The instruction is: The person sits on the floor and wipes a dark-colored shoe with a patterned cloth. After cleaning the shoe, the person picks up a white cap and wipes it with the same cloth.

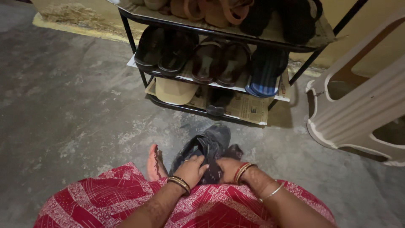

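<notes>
A black metal shoe rack [135, 40] holding sandals [219, 63], beside a pale plastic chair [358, 114]

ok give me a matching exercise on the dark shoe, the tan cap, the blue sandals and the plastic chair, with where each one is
Things:
1. dark shoe
2. tan cap
3. blue sandals
4. plastic chair

Places:
A. right end of the rack's middle shelf
B. lying on its side on the floor at right
C. on the person's foot, under both hands
D. bottom shelf of the rack, on newspaper

Pairs: 1-C, 2-D, 3-A, 4-B
</notes>
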